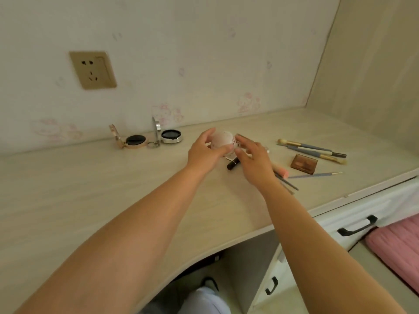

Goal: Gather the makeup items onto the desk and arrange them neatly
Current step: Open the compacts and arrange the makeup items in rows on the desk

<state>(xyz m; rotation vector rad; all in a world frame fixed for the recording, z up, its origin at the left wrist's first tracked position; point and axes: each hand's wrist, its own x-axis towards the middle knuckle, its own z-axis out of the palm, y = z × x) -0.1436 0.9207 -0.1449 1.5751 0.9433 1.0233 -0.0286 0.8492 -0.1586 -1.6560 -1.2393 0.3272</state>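
The left hand [205, 152] is gripping a round pale pink case [222, 140] just above the worktop [113, 189], its fingers [207, 134] curling round it. The right hand [255, 158] is hovering beside the case, fingers straight and apart.

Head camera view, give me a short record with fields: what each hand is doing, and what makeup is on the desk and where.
left hand: left hand holds the pale round case
right hand: right hand open, fingers touching the case
by the wall: gold compact and silver compact, both open
right side: brushes, brown palette
under hands: dark tube
surface: desk
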